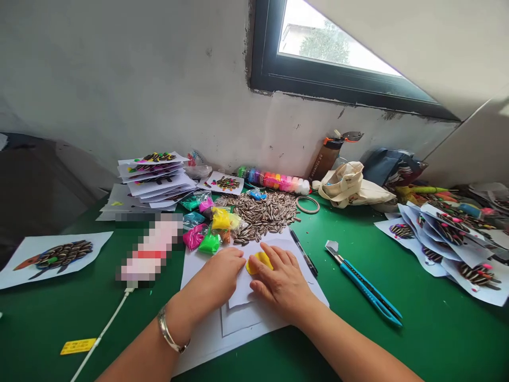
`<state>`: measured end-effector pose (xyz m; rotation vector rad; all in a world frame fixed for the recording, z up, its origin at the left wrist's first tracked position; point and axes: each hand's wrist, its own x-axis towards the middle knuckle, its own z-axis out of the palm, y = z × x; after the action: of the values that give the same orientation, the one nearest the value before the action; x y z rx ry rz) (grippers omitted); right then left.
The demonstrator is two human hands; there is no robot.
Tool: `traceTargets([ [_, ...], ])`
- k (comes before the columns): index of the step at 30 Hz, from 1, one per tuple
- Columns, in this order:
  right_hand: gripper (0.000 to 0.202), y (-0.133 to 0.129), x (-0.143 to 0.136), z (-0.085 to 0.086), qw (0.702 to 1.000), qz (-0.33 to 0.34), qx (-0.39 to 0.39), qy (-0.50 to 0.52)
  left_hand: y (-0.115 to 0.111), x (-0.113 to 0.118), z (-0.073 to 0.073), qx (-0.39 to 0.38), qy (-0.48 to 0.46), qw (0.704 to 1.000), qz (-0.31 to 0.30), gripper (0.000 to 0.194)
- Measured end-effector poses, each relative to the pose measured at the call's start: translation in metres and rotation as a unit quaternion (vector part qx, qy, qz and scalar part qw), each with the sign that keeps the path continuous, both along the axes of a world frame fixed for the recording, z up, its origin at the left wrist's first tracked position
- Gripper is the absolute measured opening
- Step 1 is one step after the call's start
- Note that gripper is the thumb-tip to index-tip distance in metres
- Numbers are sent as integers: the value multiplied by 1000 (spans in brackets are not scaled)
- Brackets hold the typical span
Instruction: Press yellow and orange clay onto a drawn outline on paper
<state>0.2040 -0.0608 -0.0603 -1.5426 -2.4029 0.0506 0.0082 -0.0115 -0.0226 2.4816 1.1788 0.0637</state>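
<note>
A flattened yellow piece of modelling clay (254, 263) lies on a small white sheet of paper (240, 294). My right hand (280, 278) rests over it with fingers spread, touching the clay and partly covering it. Just left of the clay, my left hand (217, 278) sits on the paper with its fingers curled in; whether anything is inside them is hidden. Larger white sheets (207, 339) lie underneath. Beyond my hands are small bags of coloured clay, among them a yellow bag (221, 218) and a green bag (209, 243), beside a pile of striped sunflower seeds (264, 212).
A black pen (304, 253) and a blue utility knife (366, 286) lie to the right. Stacked seed pictures stand at back left (159, 180) and far right (449, 239). A tape roll (307, 205), bottle (326, 156) and cloth bag (350, 185) are behind. A cable (105, 331) runs left.
</note>
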Motion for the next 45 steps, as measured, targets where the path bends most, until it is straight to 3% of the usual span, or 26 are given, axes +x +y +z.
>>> traceTargets([
  [5,47,0,-1,2,1000,10,-17,-16,0,-1,0,4,7,1000,0,34],
  [13,47,-4,0,0,1000,23,18,-1,1,-1,-1,1,-7,1000,1,35],
  [20,47,-3,0,2,999,41,-9,-6,0,-1,1,-5,-8,1000,10,38],
  [25,48,-2,1,2,1000,17,-13,4,-1,-1,1,-6,2,1000,12,39],
  [31,49,-3,1,0,999,45,-12,-5,0,-1,-2,-7,-5,1000,16,39],
  [45,50,3,2,-5,1000,-15,-20,13,-5,4,-2,12,5,1000,-1,37],
])
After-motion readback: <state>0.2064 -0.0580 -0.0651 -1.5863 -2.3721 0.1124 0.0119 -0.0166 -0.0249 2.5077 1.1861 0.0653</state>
